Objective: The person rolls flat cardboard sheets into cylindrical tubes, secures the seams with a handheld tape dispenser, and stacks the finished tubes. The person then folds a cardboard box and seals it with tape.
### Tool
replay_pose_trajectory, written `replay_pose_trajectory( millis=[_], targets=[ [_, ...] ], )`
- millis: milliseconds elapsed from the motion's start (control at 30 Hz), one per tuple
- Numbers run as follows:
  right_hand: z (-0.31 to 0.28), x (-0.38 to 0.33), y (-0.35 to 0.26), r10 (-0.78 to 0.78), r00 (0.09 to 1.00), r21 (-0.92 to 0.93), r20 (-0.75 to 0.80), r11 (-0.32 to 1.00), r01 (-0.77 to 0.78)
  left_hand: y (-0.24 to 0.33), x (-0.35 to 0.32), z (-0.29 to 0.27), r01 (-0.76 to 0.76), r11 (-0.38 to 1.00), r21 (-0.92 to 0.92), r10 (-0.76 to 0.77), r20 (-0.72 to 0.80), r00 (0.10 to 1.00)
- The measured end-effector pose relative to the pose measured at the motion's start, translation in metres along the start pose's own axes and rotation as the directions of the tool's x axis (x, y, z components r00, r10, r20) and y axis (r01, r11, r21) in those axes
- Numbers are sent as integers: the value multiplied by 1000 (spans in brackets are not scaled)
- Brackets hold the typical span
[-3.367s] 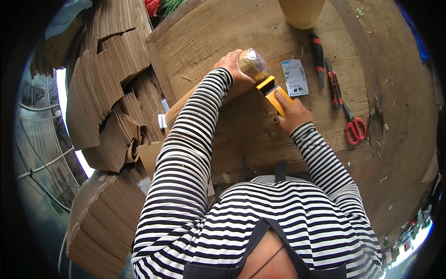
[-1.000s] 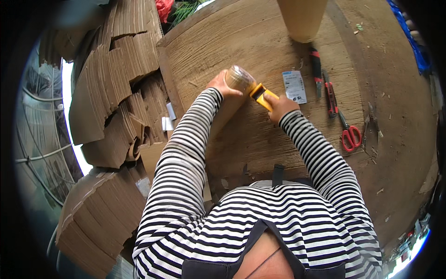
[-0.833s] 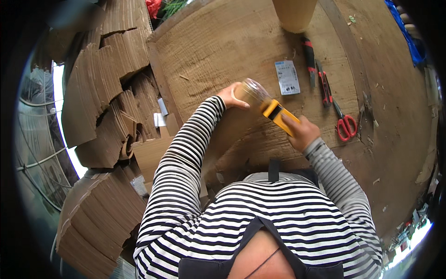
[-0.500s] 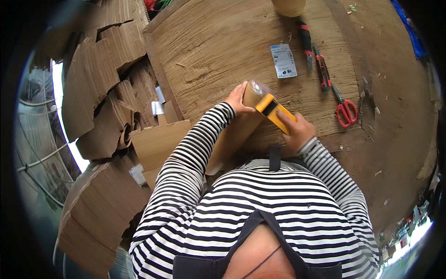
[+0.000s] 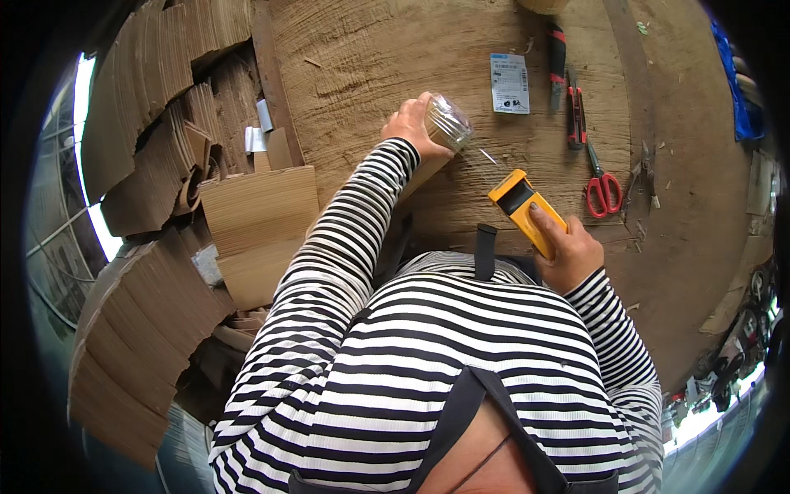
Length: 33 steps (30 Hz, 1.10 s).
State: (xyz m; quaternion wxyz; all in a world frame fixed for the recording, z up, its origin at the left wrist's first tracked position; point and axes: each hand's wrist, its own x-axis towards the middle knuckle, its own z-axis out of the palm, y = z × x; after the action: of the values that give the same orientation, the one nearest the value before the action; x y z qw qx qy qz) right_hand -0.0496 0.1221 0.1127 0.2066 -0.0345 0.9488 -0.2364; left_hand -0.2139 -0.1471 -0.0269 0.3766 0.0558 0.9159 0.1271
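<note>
**Roll and cutter drawn apart**

My left hand [image 5: 409,125] wraps around a clear tape roll [image 5: 448,129] out ahead on the desk [image 5: 370,49], its round end facing right. My right hand [image 5: 570,251] is closed on a yellow cutter [image 5: 523,207] nearer my chest, its long body pointing up-left toward the roll, a gap between them. Half a second ago the two were touching; now the cutter has pulled back. Red scissors [image 5: 601,186] lie just beyond my right hand.
</note>
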Motion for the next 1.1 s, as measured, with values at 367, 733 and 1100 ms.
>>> replay_pose_trajectory(
  millis=[367, 733, 1100],
  targets=[
    [73, 152, -33, 171, 891, -181, 420, 978, -103, -53, 56, -7, -211, 954, -211, 235, 96, 967],
    [36, -45, 67, 328, 933, 103, -151, 944, -315, 92, -34, 17, -615, 739, 276, 480, 423, 768],
    [16, 6, 36, -114, 962, 97, -248, 985, 141, 64, -66, 67, -416, 803, 427, 428, 72, 901]
  ],
)
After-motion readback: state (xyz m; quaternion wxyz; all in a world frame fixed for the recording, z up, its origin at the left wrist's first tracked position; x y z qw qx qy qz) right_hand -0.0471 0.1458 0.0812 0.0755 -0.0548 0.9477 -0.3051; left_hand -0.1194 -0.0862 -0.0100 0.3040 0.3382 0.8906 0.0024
